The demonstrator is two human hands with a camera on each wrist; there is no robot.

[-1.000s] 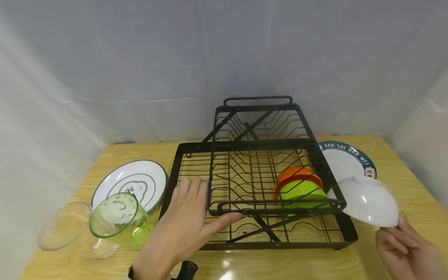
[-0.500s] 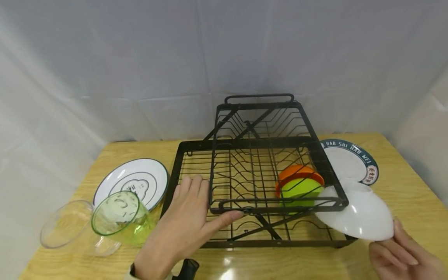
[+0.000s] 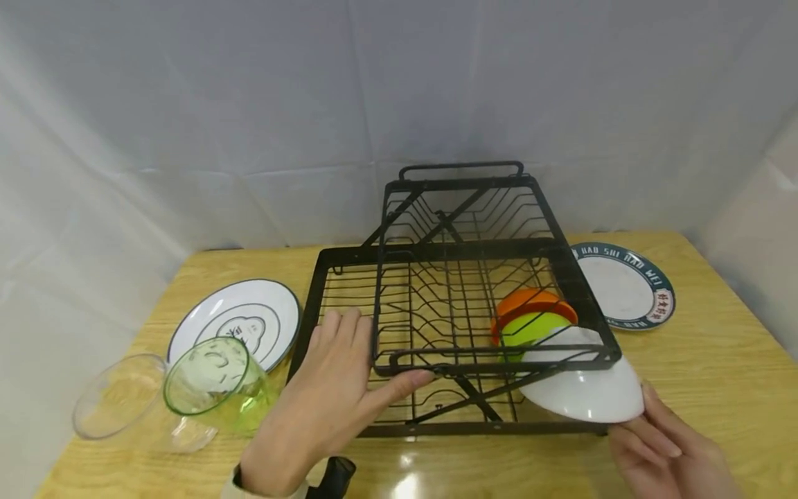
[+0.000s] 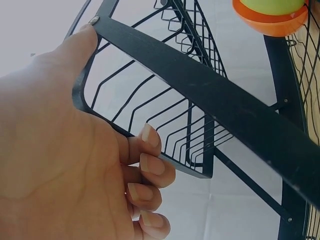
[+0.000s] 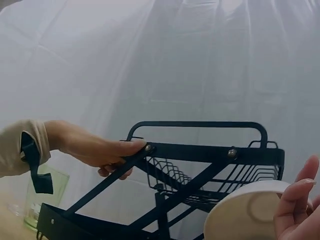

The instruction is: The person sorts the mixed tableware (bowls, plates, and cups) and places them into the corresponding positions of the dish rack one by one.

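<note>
White bowl (image 3: 592, 395), in the head view: low and right of the middle, tipped, part way under the top shelf of the black rack (image 3: 436, 430). Pinched at its near right edge between thumb and fingers of the right hand (image 3: 670, 447). Right next to the green bowl (image 3: 539, 324) and orange bowl (image 3: 530, 298); can't tell if touching. Looks hard, smooth and shiny. Probably a bit heavy, slippery, and easy to chip if bumped on the rack. Best held by the rim, with a snug pinch.

In the left wrist view: left hand (image 4: 75, 150) at the left, curled round a rack corner, thumb pressed on the metal.

In the right wrist view: white bowl at the lower right, right hand at its edge, fingers bent.
</note>
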